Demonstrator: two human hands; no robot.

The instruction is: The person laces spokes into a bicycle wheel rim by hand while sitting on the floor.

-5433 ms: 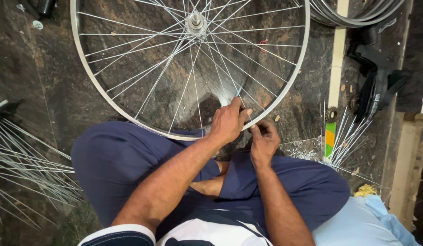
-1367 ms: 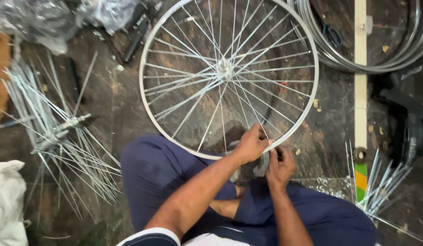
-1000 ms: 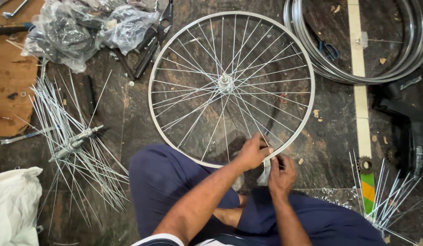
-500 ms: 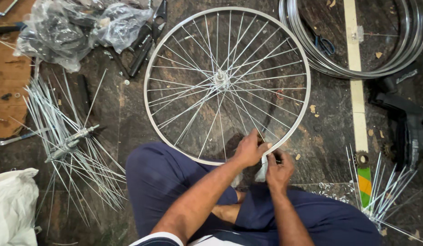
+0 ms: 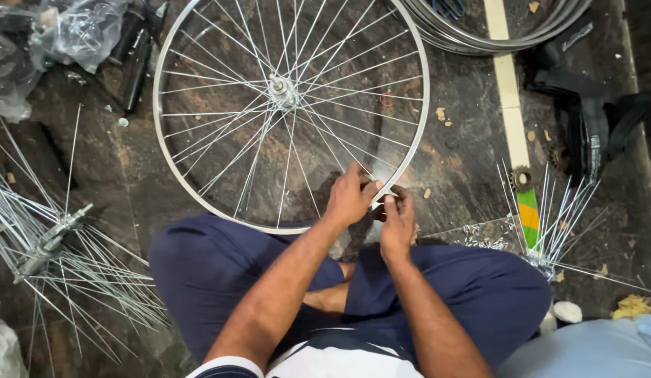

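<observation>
Our spoked bicycle wheel (image 5: 290, 112) lies flat on the dark stone floor (image 5: 465, 161) against our knees; light, stiff at the rim, its thin wire spokes bendable, best held by the rim. Our left hand (image 5: 350, 196) and right hand (image 5: 397, 222) pinch together at its near edge, beside loose spokes (image 5: 549, 224).

- The left hand (image 5: 350, 197) and right hand (image 5: 397, 222) pinch the rim of a bike wheel (image 5: 409, 150).
- The wheel lies flat on the dark floor (image 5: 465, 161).
- Loose spokes (image 5: 66, 273) lie beside the blue knee (image 5: 199, 266).
</observation>
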